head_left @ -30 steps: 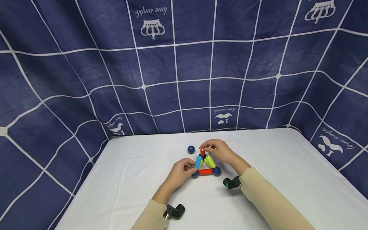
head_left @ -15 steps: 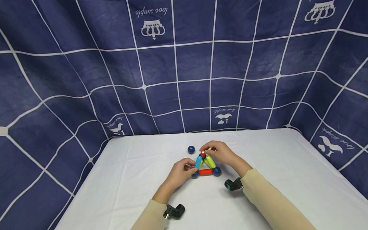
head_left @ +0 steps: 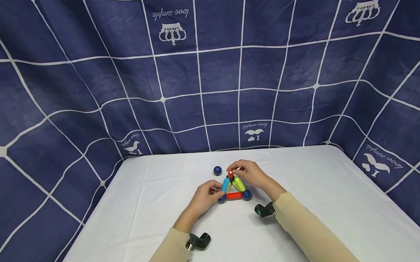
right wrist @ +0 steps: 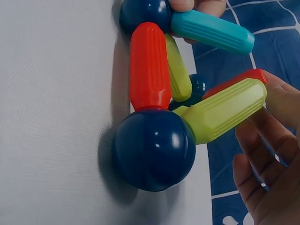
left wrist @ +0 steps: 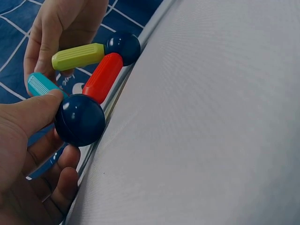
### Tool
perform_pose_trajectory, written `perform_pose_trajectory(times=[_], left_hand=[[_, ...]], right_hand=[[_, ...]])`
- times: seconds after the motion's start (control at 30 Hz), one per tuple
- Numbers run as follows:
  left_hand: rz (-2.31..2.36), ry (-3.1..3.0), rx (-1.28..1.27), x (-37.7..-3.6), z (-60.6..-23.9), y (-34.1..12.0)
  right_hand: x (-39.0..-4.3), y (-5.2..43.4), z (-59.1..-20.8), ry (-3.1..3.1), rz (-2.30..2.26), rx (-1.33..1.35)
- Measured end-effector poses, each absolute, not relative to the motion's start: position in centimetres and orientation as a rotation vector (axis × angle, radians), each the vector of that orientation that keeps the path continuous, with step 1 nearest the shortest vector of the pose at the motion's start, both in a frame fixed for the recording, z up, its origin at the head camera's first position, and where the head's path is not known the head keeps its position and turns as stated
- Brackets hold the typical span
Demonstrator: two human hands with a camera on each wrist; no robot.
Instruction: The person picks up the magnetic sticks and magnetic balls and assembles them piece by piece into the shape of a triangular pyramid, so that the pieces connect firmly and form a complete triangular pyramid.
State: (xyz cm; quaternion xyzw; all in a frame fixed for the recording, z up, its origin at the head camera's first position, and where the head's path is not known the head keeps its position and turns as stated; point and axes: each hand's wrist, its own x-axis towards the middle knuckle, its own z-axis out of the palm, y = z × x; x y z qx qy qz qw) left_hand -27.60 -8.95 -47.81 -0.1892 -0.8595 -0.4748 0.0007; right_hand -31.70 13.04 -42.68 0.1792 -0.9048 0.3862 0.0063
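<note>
A small frame of magnetic rods and dark blue balls (head_left: 233, 186) stands on the white table (head_left: 157, 211). A red rod (head_left: 234, 196) lies along the front between two corner balls. A cyan rod (head_left: 226, 184) and a yellow-green rod (head_left: 239, 183) lean up to a peak. My left hand (head_left: 216, 193) pinches the left corner ball (left wrist: 79, 120), with the thumb also against the cyan rod (left wrist: 42, 86). My right hand (head_left: 234, 172) pinches the peak, where a second red rod (right wrist: 234, 82) meets the yellow-green rod (right wrist: 225, 110).
A loose dark blue ball (head_left: 217, 170) lies just behind and left of the frame. A blue cloth with white grid lines (head_left: 207, 68) walls in the table's back and sides. Black camera mounts sit on both wrists.
</note>
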Motion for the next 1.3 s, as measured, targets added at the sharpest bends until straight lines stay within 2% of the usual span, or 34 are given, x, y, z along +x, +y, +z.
perform_pose_trajectory(times=[0.7, 1.3], left_hand=[[-1.518, -2.704, -0.560, -27.7, -47.9, -9.0], [-1.520, -2.719, -0.536, -27.7, -47.8, -9.0]], right_hand=[[-30.0, 15.6, -45.5, -2.772, 1.425, 0.378], [-28.7, 18.7, -49.0, -2.703, 1.598, 0.531]])
